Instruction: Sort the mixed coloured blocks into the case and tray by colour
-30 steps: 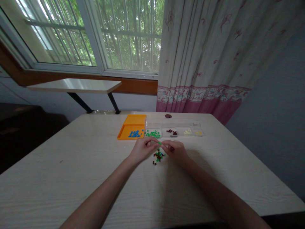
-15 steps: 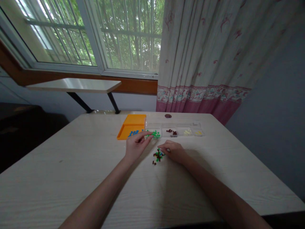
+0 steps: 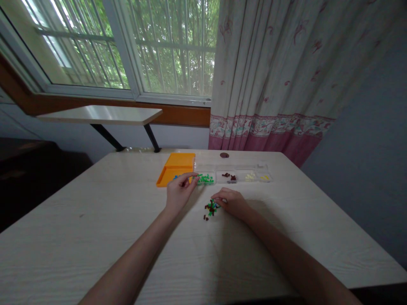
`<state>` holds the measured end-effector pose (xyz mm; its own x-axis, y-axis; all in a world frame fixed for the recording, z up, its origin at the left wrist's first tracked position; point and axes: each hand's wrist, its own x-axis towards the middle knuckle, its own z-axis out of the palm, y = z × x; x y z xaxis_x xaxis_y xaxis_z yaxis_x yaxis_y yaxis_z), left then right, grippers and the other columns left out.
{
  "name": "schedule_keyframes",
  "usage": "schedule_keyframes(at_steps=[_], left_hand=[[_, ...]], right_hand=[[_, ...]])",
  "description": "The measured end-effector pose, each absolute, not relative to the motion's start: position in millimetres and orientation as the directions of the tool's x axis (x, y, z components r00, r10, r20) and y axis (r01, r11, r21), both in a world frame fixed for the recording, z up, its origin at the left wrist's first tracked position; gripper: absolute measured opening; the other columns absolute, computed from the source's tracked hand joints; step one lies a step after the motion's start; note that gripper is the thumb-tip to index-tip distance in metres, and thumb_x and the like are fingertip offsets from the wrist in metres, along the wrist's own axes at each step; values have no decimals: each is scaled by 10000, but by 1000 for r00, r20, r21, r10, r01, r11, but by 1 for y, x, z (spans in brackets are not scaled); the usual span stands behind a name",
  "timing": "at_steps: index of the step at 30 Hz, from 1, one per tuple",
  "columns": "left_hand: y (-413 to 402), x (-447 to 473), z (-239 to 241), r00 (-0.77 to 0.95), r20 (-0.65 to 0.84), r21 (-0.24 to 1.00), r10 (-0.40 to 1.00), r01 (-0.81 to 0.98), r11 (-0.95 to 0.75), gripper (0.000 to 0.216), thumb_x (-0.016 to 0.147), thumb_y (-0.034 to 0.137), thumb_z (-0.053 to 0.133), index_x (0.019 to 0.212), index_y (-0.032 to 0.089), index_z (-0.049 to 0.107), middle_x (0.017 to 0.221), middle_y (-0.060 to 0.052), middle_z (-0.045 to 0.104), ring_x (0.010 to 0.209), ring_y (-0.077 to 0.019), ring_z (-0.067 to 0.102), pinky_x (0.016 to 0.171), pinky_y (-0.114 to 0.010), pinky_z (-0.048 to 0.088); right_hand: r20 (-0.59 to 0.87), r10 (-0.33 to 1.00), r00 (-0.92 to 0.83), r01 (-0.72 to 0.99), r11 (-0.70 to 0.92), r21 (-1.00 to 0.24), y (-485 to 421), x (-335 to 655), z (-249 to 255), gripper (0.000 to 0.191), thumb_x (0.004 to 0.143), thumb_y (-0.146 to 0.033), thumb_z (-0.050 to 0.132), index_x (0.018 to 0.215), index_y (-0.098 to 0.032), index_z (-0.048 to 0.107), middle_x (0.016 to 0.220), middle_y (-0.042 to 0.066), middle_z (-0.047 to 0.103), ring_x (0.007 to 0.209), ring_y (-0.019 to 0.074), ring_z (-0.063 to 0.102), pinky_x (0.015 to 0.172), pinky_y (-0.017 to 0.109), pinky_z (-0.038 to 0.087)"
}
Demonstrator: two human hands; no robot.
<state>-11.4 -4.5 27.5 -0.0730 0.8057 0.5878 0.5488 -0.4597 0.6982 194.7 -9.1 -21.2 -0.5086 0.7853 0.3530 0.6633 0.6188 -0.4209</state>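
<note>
My left hand (image 3: 178, 189) is at the left end of the clear compartment tray, thumb and forefinger pinched around what looks like a small green block. Beneath and beside its fingertips lie several loose green blocks (image 3: 207, 179) in one compartment. My right hand (image 3: 232, 202) rests on the table with fingers closed at the upper right edge of a small cluster of blocks (image 3: 211, 208), coloured green, brown and a little blue and yellow. Its fingers hide part of that cluster. A few loose brown blocks (image 3: 205, 217) lie just in front of it.
The clear tray (image 3: 272, 178) also holds brown blocks (image 3: 233, 178), pale yellow blocks (image 3: 250, 176) and yellow blocks (image 3: 264, 178). An open orange case (image 3: 179, 159) with blue blocks stands left of it. Behind is a dark round disc (image 3: 224, 155); a raised white shelf (image 3: 104, 113) is back left.
My left hand has shifted slightly left over the green compartment, uncovering more green blocks and covering most of the blue ones. My right hand stays at the block cluster.
</note>
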Motion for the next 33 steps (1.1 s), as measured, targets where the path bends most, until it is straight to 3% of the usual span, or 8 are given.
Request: schedule_keyframes(at_steps=[6,14,18,23,33], left_hand=[[13,-20,9,-96,529,664,843,666,-341,310,736,424,517,831,166,662,468,53,393,444,-79,375,465,-183,280],[23,-19,-2,-32,440,443,897,877,-186,353,799,412,435,1014,203,621,597,-22,570,535,-130,479,497,-208,272],[16,-15,-2,62,425,494,903,820,-289,374,821,394,398,1073,186,581,554,6,535,483,-108,447,489,-193,281],[-6,0,-1,331,372,560,867,665,-494,301,798,377,444,934,189,635,500,36,492,443,-78,405,472,-174,284],[-16,10,3,368,376,529,851,669,-523,247,791,328,468,933,218,637,521,32,532,452,-81,413,478,-174,293]], right_hand=[[351,796,-494,670,605,-429,-9,193,-21,128,787,-230,539,868,-219,637,793,11,616,697,104,567,665,198,407],[338,825,-453,673,565,-477,-9,191,-19,116,801,-240,527,862,-203,619,794,12,603,714,108,550,681,215,396],[348,863,-367,653,505,-564,-7,189,-15,105,789,-227,534,826,-181,621,746,13,597,678,111,524,650,219,391],[352,904,-242,584,425,-691,-5,187,-19,136,765,-277,549,793,-174,633,643,-9,562,562,89,466,531,189,361],[194,956,-218,386,267,-883,-2,186,-24,238,732,-355,528,774,-141,622,522,-37,499,437,62,371,417,170,280]])
